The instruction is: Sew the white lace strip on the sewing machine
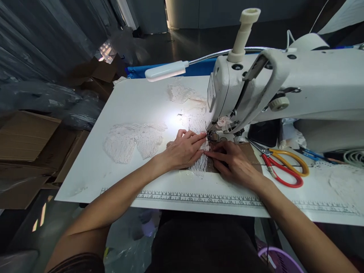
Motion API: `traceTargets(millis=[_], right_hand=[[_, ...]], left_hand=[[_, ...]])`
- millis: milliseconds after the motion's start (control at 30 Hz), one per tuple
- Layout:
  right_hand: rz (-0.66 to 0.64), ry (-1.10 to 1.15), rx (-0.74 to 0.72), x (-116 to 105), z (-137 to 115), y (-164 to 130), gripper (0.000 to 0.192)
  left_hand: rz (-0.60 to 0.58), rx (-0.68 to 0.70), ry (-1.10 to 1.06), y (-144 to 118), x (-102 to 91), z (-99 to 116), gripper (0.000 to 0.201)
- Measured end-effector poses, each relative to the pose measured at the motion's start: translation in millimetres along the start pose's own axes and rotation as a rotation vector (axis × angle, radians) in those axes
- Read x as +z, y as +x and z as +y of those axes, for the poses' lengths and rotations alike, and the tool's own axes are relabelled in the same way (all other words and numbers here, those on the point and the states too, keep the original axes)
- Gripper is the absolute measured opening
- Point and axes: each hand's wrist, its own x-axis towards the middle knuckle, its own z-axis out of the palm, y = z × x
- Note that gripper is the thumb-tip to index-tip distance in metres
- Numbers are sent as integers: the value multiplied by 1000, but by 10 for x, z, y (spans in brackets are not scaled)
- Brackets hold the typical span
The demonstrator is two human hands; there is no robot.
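Observation:
A strip of white lace trim (200,165) with a fringe runs under the needle area of the white sewing machine (224,87). My left hand (186,148) lies flat over the lace, fingers stretched toward the presser foot. From the right, my right hand (234,161) touches the lace edge with an extended index finger; its other fingers are bent and partly hidden, with nothing visible held in them. More lace (182,93) lies behind, leading toward the machine. Another scalloped lace piece (133,140) rests on the table left of my left hand.
Scissors (284,163) with red and yellow handles lie right of my right hand, near a black phone-like object (264,132). A lit lamp (167,71) hangs over the table (91,163). A printed ruler (199,199) follows the front edge. Cardboard boxes (25,138) stand at left.

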Motion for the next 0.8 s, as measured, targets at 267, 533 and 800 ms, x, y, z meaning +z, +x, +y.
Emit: traceTargets(millis=[267,533,800], right_hand=[[18,54,12,-9,11,12,36],[35,80,29,3,19,23,35],[29,71,40,45,59,-11,36]], left_hand=[[81,-40,-41,5,102,30,38],[114,-36,-85,-6,129,-3,36],[104,-23,-59,-16,133,-12,38]])
